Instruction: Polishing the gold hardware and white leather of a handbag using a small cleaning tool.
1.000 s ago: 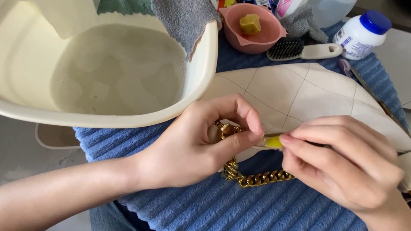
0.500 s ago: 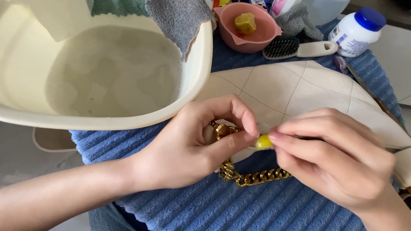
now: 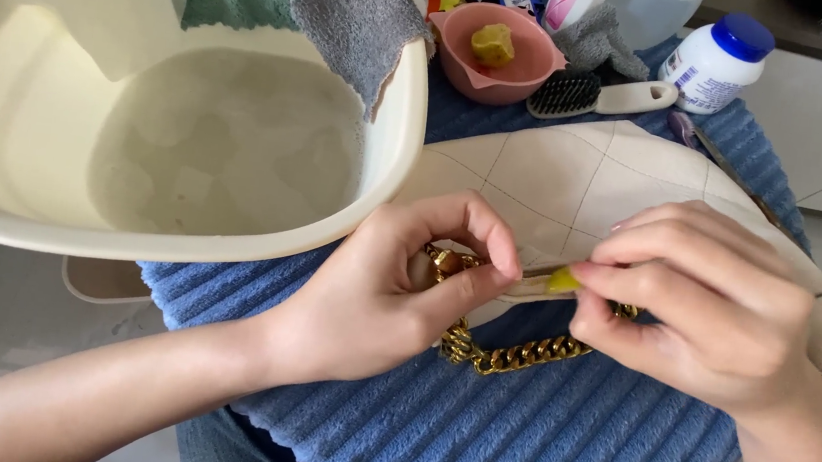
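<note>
View from above of two bare hands working at the lower edge of a cream quilted bag (image 3: pixel 577 177) that lies on a blue ribbed towel (image 3: pixel 512 432). The left hand (image 3: pixel 385 289) enters from the lower left with the forearm running diagonally; its fingers are curled and the thumb and forefinger are pinched together on the bag's edge, just beside the gold chain (image 3: pixel 510 354) that loops out below it onto the towel. The right hand (image 3: pixel 705 310) enters from the lower right, fingers bent close together and closed on a small yellow-green piece (image 3: pixel 563 279), whose tip is pressed against the bag's edge between the two hands. A cream basin (image 3: pixel 0 121) holding cloudy water stands at upper left, touching the bag. Behind lie a pink bowl (image 3: pixel 491 73), a brush (image 3: pixel 595 93) and a white bottle with a blue cap (image 3: pixel 714 59).
</note>
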